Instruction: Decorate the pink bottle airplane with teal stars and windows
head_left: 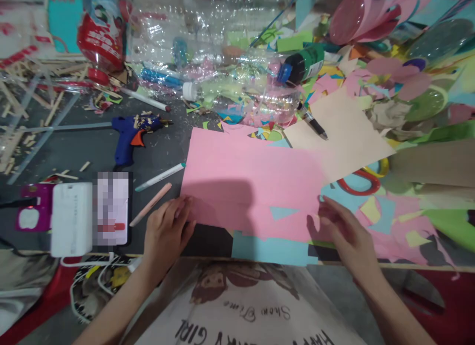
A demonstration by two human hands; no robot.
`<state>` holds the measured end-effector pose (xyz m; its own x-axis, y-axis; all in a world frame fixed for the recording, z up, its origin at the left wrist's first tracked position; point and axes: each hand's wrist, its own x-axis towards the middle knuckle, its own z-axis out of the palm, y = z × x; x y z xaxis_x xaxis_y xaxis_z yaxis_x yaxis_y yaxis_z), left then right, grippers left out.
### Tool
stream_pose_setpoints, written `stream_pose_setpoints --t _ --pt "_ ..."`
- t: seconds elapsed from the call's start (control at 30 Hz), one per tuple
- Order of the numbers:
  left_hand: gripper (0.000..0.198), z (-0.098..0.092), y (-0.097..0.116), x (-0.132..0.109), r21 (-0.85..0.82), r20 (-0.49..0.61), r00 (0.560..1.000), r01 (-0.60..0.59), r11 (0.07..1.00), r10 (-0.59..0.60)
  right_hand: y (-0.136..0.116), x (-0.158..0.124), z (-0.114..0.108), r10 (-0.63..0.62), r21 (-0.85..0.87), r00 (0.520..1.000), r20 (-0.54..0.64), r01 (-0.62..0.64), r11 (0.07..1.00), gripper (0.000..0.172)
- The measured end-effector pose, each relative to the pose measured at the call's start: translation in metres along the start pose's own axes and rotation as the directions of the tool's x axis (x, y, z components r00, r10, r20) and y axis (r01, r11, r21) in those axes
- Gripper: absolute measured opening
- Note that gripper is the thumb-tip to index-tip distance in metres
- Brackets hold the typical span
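A pink sheet of paper [222, 172] lies flat before me, with a small blue paper scrap [284, 213] on its lower part. At its lower left corner is my left hand [168, 231], fingers loosely bent and thumb apart, touching the edge. My right hand [347, 236] rests by the right edge, its thumb and fingers spread. Light blue paper [270, 248] sticks out under the near side of the pink sheet. Left of the sheet lie a green-tipped marker [160, 177] and a peach marker [151, 204].
A blue glue gun [126, 137], a phone [111, 206] and a white power bank [71, 219] lie left. Behind are clear plastic bottles [245, 100]. A beige sheet [345, 132] with a pen [314, 124], red-handled scissors [359, 183] and paper scraps crowd the right.
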<state>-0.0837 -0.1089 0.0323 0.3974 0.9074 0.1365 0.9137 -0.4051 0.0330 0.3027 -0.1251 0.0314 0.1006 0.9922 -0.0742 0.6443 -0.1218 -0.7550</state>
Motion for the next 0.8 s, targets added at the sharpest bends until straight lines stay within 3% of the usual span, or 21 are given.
stream_pose_setpoints --t 0.07,0.13,0.2,0.27,0.33,0.4,0.53,0.6,0.67,0.73,0.8 --pt "0.056 -0.001 0.001 0.001 0.020 -0.006 1.000 -0.010 1.000 0.010 -0.002 0.008 0.000 0.206 0.270 0.979 -0.003 -0.197 0.942 0.034" --pt "0.050 0.000 0.000 0.002 0.021 -0.021 0.999 -0.025 0.999 0.026 -0.006 0.020 0.000 0.369 0.486 0.924 0.100 -0.369 0.792 0.033" --pt "0.041 0.001 -0.004 0.004 -0.006 -0.043 0.999 -0.033 0.999 0.033 -0.014 0.032 0.000 0.448 0.548 0.848 0.283 -0.526 0.650 0.028" --pt "0.031 0.002 -0.011 0.007 -0.053 -0.068 0.996 -0.055 0.997 0.051 -0.023 0.043 0.002 0.467 0.504 0.775 0.426 -0.632 0.589 0.031" --pt "0.024 0.002 -0.017 0.010 -0.115 -0.099 0.992 -0.093 0.989 0.082 -0.032 0.050 0.004 0.434 0.450 0.743 0.510 -0.660 0.601 0.037" --pt "0.022 0.000 -0.021 0.016 -0.199 -0.143 0.986 -0.112 0.974 0.084 -0.036 0.052 0.004 0.404 0.443 0.743 0.534 -0.653 0.614 0.039" --pt "0.019 -0.005 -0.015 0.030 -0.466 -0.241 0.970 -0.138 0.874 0.025 -0.029 0.047 -0.003 0.457 0.522 0.775 0.437 -0.632 0.573 0.037" --pt "0.020 -0.005 -0.005 0.038 -0.655 -0.172 0.985 -0.124 0.746 0.013 -0.024 0.042 -0.008 0.488 0.547 0.784 0.383 -0.618 0.565 0.037" --pt "0.021 -0.002 0.007 0.049 -0.835 0.032 0.999 0.020 0.550 0.012 -0.021 0.036 -0.010 0.499 0.573 0.788 0.360 -0.609 0.549 0.036" --pt "0.031 0.003 0.022 0.062 -0.940 0.272 0.962 0.256 0.227 0.041 -0.022 0.029 -0.006 0.491 0.600 0.796 0.353 -0.596 0.533 0.034" --pt "0.056 0.008 0.037 0.078 -0.904 0.401 0.912 0.409 -0.124 0.080 -0.026 0.022 0.002 0.456 0.588 0.812 0.366 -0.581 0.563 0.036"
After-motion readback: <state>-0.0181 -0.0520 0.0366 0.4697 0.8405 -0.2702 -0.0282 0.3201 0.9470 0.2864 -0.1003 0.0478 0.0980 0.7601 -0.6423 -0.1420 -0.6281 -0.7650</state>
